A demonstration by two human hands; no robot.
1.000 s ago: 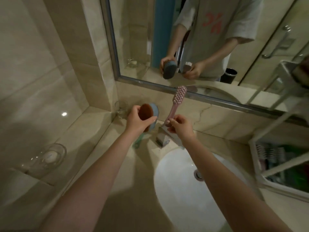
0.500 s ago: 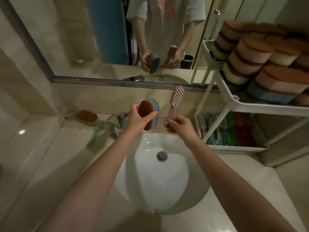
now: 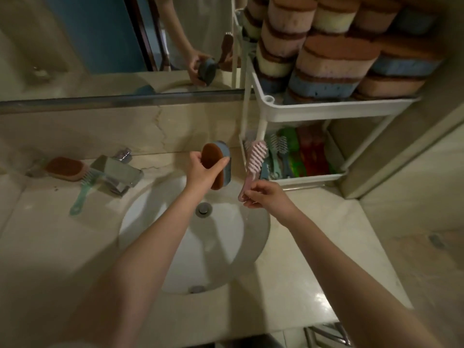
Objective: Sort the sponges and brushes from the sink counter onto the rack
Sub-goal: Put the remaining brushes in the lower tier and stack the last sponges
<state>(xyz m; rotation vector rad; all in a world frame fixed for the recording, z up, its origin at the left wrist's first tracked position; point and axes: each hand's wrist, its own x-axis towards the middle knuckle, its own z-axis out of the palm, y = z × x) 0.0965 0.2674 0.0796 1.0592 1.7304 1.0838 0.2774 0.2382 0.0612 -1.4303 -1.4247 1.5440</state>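
My left hand [image 3: 202, 170] grips a blue sponge with a brown scouring face [image 3: 218, 162], held upright over the back of the sink. My right hand [image 3: 266, 195] pinches the handle of a pink brush [image 3: 253, 160], whose head points up toward the white rack [image 3: 313, 111] at the right. The rack's top shelf carries several stacked sponges [image 3: 326, 61]. Its lower shelf holds several brushes [image 3: 277, 156] and coloured cloths. On the counter to the left lie a pink sponge with a brown top [image 3: 65, 169] and a green brush [image 3: 82, 192].
A chrome faucet [image 3: 116, 174] stands between the left counter items and the white basin [image 3: 195, 237]. A mirror [image 3: 113, 46] runs along the back wall. A wall closes off the right side behind the rack. The counter [image 3: 313, 247] extends to the right front.
The view has swung right and down, bringing the rack and its sponges closer. Both hands, still holding the sponge and pink brush, have moved right toward the rack.
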